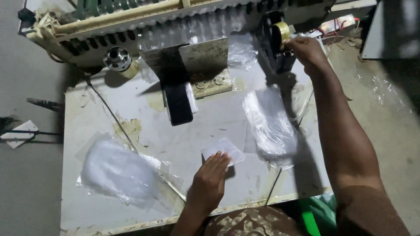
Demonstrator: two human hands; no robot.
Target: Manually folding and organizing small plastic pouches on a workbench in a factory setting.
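Left hand (209,183): flat on the desk (210,113), palm down, near my front edge.
Left fingers (220,161): laid close together, tips pressing the near edge of a small white packet (224,150); not pinching it.
Small white packet: lies flat on the desk, just beyond my left fingertips, its far half bare and free.
Right hand (307,50): stretched to the far right corner, at a tape roll (281,31) on a dark dispenser (275,43).
Right fingers: curled toward the roll and touching it; I cannot tell whether they pinch the tape end or only rest there.
Right pile: clear plastic bags (269,124) lie between my 2 arms, just right of the packet, apart from both hands.
Left pile: a larger heap of clear bags (120,172) well left of my left hand, untouched.
Machine: a metal plate (205,59) and a black block (178,102) stand beyond the packet at mid-desk.
Far edge: a long slotted rail (131,26) runs across.
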